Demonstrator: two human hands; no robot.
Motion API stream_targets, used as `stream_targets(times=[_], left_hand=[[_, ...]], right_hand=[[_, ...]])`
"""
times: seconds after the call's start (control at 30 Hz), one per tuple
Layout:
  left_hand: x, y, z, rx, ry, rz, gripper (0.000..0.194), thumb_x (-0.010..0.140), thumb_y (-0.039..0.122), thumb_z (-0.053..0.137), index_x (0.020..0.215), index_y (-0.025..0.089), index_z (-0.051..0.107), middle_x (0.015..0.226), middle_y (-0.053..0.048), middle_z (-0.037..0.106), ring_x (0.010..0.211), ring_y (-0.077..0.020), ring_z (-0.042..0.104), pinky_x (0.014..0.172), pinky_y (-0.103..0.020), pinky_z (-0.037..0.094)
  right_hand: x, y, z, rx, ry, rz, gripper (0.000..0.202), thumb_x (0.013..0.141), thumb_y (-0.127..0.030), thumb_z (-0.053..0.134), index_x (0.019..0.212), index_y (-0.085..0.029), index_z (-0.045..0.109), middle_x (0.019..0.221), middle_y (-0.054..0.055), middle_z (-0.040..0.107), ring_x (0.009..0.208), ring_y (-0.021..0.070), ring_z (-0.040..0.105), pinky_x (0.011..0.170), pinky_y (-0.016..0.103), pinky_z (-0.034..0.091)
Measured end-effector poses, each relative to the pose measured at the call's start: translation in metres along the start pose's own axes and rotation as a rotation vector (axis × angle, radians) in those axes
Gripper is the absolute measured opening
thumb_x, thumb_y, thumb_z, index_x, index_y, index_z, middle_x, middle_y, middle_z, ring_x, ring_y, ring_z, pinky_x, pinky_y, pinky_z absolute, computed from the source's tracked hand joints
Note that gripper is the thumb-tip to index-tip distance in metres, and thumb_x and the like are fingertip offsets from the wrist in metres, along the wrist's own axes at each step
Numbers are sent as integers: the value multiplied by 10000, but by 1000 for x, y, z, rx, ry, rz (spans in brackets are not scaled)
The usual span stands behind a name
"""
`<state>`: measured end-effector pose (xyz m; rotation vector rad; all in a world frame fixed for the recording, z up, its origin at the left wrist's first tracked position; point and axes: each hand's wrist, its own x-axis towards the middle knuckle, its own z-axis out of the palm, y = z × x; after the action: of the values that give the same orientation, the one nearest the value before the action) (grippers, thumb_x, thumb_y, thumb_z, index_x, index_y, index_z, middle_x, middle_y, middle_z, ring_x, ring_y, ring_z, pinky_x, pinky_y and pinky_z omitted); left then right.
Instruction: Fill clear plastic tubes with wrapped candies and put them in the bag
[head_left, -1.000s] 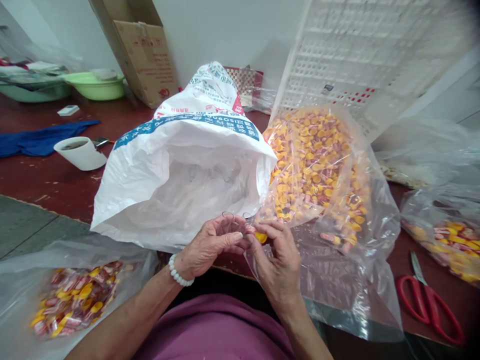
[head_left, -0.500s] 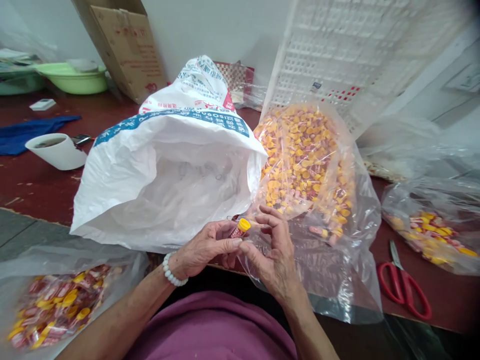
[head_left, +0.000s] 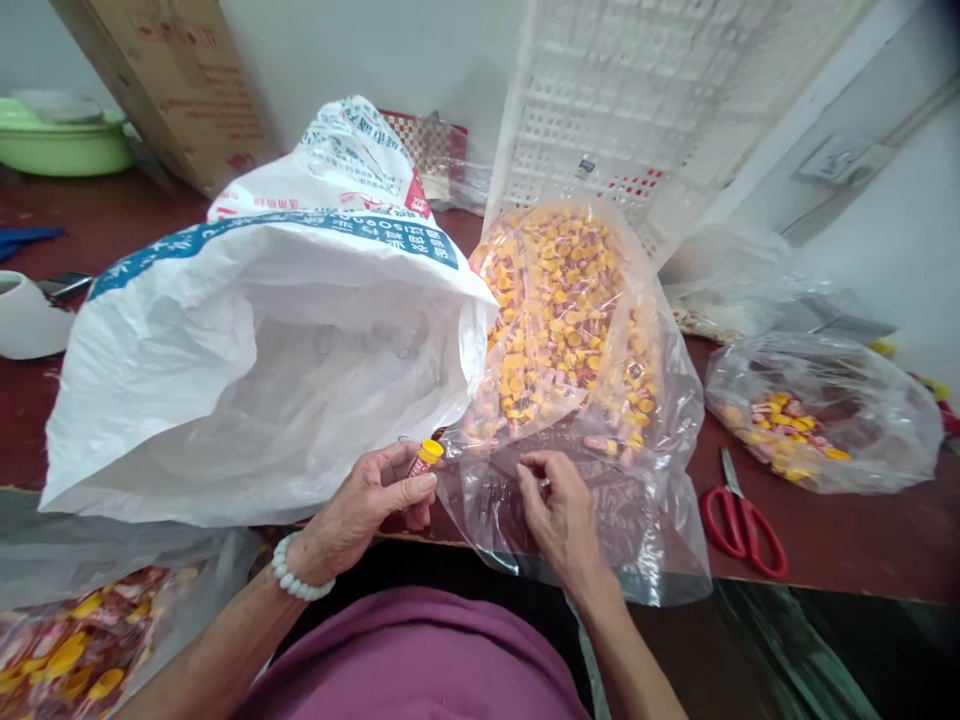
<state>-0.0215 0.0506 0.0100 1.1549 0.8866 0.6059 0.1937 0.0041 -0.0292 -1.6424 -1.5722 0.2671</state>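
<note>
Holding a small yellow-capped tube (head_left: pixel 421 462) between thumb and fingers, the person's left hand (head_left: pixel 360 505) keeps it just in front of the mouth of a big white woven sack (head_left: pixel 247 350) on the dark red bench (head_left: pixel 862 530). The tube's long axis runs tilted, cap up and toward the right, its red-labelled body down in the closed grip. The right hand (head_left: pixel 559 510) is apart from it, to the right and a little lower, resting on the loose clear film of a large clear plastic bag (head_left: pixel 577 420); its fingers are curled with thumb and forefinger pinched together at the tips, though whether they nip the film or some tiny part cannot be told. The nearest loose tubes in that bag lie just beyond the right fingertips, away from the person, so the right hand is the nearer one to the supply, while the left alone carries the piece in hand.

The bag leans, heaped with more yellow-capped tubes, against a white plastic crate (head_left: pixel 660 110) propped on the wall. Red-handled scissors (head_left: pixel 739 520) lie on the bench to the right, near a smaller clear bag (head_left: pixel 817 415) with the same tubes. Another filled bag (head_left: pixel 67 650) sits at the lower left, and a green basin (head_left: pixel 64 140) and a cardboard box (head_left: pixel 172 80) stand at the far left.
</note>
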Motion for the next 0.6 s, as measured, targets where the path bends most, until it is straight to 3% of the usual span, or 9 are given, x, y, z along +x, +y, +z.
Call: stream_targets(times=[0.13, 0.23, 0.33, 0.47, 0.6], left_hand=[[0, -1, 8, -49, -34, -49, 259, 748, 355, 676, 881, 175, 544, 777, -16, 596, 613, -108, 529, 594, -224, 439], [1, 0, 17, -73, -96, -67, 264, 754, 343, 674, 908, 182, 533, 842, -10, 574, 654, -96, 520, 608, -212, 440], [1, 4, 19, -67, -114, -56, 233, 763, 321, 663, 894, 178, 536, 787, 10, 547, 639, -78, 489, 607, -192, 431], [1, 3, 14, -22, -85, -59, 263, 762, 325, 658, 942, 176, 539, 725, 21, 537, 596, -72, 485, 569, -178, 436], [5, -2, 18, 18, -117, -47, 293, 788, 363, 613, 978, 166, 510, 639, 33, 502, 515, -82, 471, 443, -170, 393]], right_hand=[[34, 29, 14, -195, -25, 86, 236, 869, -225, 398, 958, -158, 606, 957, 120, 615, 938, 219, 561, 833, 358, 447], [60, 34, 30, -219, -66, 133, 232, 812, -244, 507, 996, -179, 632, 983, 134, 640, 959, 254, 579, 836, 370, 440], [71, 34, 32, -201, -112, 157, 200, 736, -200, 585, 922, -184, 657, 936, 127, 665, 924, 262, 604, 807, 350, 441], [53, 28, 7, -154, -116, 212, 180, 783, -292, 560, 883, -158, 627, 763, 94, 663, 730, 222, 619, 680, 324, 451], [21, -5, -16, 409, 12, 358, 369, 790, -389, 595, 1097, -198, 521, 789, 19, 658, 642, 142, 586, 597, 269, 468]])
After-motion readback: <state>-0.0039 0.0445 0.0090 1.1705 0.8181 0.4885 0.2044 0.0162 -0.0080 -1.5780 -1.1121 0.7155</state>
